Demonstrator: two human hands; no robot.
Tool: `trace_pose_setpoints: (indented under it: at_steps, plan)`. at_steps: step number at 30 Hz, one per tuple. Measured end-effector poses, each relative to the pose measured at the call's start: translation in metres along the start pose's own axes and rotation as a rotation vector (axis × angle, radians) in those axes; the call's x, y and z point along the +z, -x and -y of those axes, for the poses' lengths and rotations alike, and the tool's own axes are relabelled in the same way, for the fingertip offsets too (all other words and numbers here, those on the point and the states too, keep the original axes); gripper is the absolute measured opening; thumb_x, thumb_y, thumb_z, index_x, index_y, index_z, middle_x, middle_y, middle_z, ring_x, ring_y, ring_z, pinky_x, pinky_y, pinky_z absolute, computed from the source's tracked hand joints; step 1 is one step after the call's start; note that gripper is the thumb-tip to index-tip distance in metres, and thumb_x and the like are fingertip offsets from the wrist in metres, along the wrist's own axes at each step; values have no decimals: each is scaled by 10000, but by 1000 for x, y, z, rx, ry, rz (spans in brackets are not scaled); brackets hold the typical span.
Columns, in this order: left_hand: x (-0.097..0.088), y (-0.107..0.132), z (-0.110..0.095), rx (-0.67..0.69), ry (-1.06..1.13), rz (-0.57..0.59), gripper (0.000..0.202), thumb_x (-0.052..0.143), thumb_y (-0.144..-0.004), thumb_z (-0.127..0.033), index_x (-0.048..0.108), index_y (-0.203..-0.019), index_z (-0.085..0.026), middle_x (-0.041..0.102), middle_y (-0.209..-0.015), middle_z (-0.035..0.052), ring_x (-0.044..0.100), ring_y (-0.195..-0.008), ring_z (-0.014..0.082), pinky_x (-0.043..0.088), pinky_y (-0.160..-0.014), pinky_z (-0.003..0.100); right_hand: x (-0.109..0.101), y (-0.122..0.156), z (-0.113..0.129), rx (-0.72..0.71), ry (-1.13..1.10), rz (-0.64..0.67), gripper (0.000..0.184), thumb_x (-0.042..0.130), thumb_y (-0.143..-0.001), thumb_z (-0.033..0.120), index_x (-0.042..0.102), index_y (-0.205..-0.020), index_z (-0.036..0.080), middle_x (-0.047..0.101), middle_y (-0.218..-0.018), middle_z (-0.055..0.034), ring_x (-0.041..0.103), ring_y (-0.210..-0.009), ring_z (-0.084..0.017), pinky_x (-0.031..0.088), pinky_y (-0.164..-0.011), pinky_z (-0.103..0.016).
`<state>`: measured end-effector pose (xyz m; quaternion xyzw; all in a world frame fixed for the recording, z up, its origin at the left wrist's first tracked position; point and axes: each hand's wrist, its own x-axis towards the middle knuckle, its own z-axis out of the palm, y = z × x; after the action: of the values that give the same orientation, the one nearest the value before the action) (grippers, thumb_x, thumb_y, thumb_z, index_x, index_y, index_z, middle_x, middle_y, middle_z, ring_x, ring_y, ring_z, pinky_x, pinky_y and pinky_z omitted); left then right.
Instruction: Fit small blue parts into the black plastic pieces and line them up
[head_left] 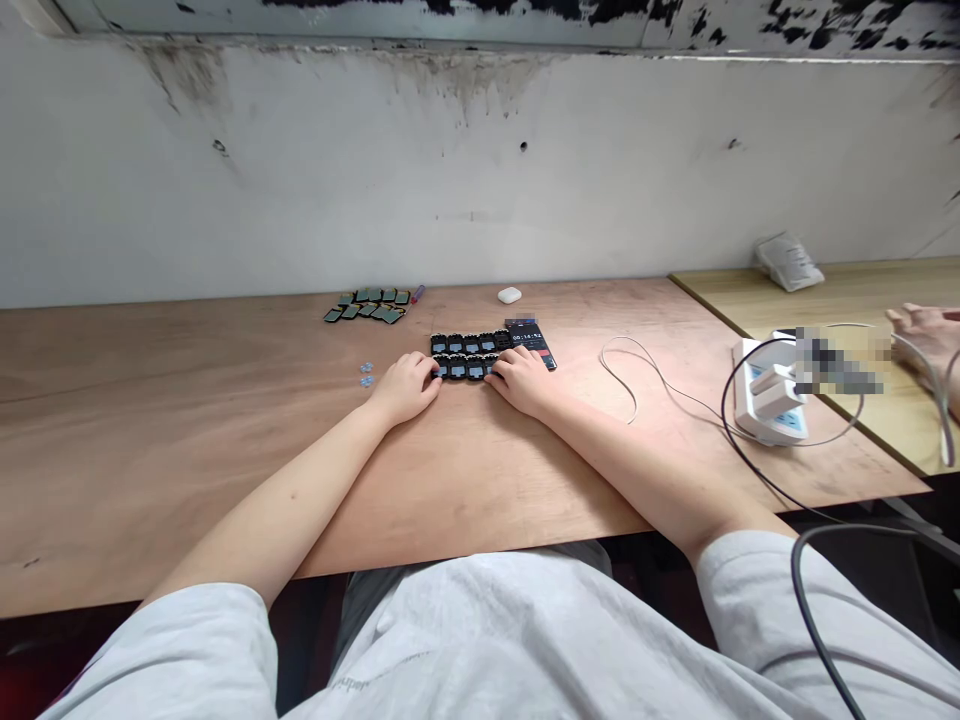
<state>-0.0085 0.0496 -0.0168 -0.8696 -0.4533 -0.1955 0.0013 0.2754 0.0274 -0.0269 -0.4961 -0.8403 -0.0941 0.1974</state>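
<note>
Two rows of small black squarish parts with blue-grey faces (457, 367) lie on the table in front of me. My left hand (407, 388) rests at the left end of the nearer row, its fingers curled and closed on the end part. At the right end of that row, my right hand (521, 380) has its thumb and fingers closed on the last part there. The farther row (471, 344) lies just behind, close against the nearer one. A phone (531, 343) showing a running-time display lies right beside the rows, partly behind my right hand.
Farther back are several green-faced square pieces (367, 305) and a small purple-red tube (418, 294). Small clear-blue bits (366, 374) lie left of my left hand. A white case (509, 295), a power strip (750, 400) with cables, and another person's hand (926, 335) are also in view.
</note>
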Motion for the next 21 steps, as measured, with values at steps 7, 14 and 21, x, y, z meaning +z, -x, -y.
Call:
trace_pose_setpoints:
  at_steps: [7, 14, 21]
  plan:
    - [-1, 0, -4, -9, 0, 3, 320, 494, -982, -373, 662, -1171, -176, 673, -1174, 139, 606, -1127, 313, 505, -982, 448, -2, 0, 3, 31, -6, 20, 366, 478, -1093, 425, 758, -1031, 196, 679, -1240, -139, 533, -1133, -306, 396, -929, -421]
    - [-19, -1, 21, -270, -205, -47, 367, 423, -982, -359, 696, -1127, -162, 701, -1193, 164, 597, -1155, 347, 434, -1009, 504, -9, -3, 4, 144, 49, 30, 538, 419, -1073, 552, 598, -1418, 180, 548, -1525, -180, 420, -1395, -387, 326, -1112, -529]
    - [-35, 2, 70, -668, -400, 81, 518, 363, -967, -393, 696, -1218, -85, 645, -1265, 278, 562, -1208, 434, 454, -954, 556, -6, -6, 1, 181, 40, 154, 778, 324, -1025, 748, 442, -1583, 219, 438, -1642, -153, 284, -1535, -427, 221, -1202, -622]
